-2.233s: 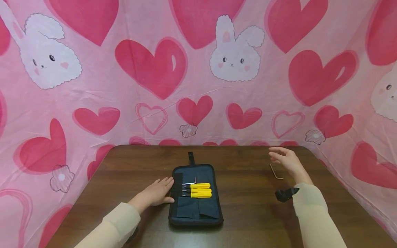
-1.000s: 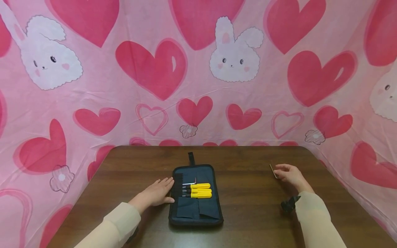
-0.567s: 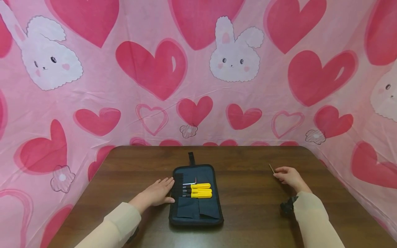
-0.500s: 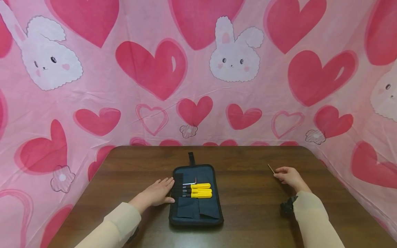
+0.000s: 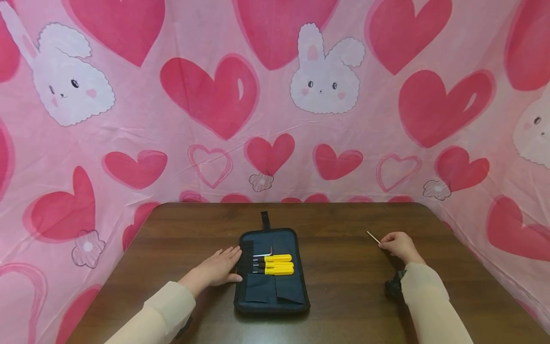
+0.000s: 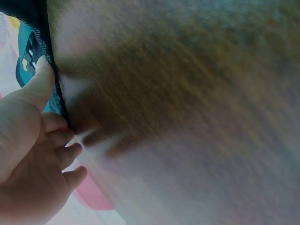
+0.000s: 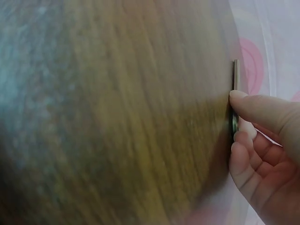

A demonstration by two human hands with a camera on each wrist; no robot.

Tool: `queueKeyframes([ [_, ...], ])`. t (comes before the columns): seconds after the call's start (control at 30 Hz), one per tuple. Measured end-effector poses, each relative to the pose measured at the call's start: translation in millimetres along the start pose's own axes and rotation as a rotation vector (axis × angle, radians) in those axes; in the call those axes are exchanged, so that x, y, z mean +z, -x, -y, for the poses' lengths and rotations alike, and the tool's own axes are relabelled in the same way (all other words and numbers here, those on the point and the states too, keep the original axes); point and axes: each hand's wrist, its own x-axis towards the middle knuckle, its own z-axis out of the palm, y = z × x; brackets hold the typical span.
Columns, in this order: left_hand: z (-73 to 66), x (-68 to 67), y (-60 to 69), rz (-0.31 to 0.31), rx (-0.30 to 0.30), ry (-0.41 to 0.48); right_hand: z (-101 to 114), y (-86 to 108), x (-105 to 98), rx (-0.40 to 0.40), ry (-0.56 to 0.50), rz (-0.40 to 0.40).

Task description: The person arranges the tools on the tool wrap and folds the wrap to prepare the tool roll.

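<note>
In the head view a dark tool pouch (image 5: 261, 290) lies unfolded on the table, holding several yellow-handled screwdrivers (image 5: 278, 265) and a small silver hex key (image 5: 263, 254). My left hand (image 5: 215, 267) rests with straight fingers on the pouch's left edge; the left wrist view shows its thumb (image 6: 40, 84) over that dark edge. To the right, my right hand (image 5: 400, 247) pinches a metal hex key (image 5: 373, 237) between thumb and fingers, its long arm pointing to the far left. The right wrist view shows the hex key (image 7: 236, 75) above the thumb; its bend is partly hidden by fingers.
The brown wooden table (image 5: 335, 296) spans the lower part of the head view. A black strap (image 5: 265, 220) sticks out from the pouch's far end. Behind the table hangs a pink cloth (image 5: 275, 124) with hearts and rabbits.
My right hand has come down to the hex key on the table and taken hold of it. The key's long arm has swung to the left. My left hand has stayed put.
</note>
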Motion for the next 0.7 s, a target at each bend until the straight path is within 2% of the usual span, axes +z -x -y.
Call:
queueKeyframes([
  [0.27,-1.6,-1.3,0.8,0.0,0.004,0.005,-0.5,1.3,0.5,-0.021,0.052,-0.021],
  [0.47,0.1,-0.5,0.7,-0.007,0.008,0.005,-1.5,4.2,-1.5,-0.036,0.027,-0.044],
  [0.7,0.9,0.8,-0.2,-0.009,0.01,0.001,3.4,3.8,-2.9,-0.011,-0.024,-0.047],
])
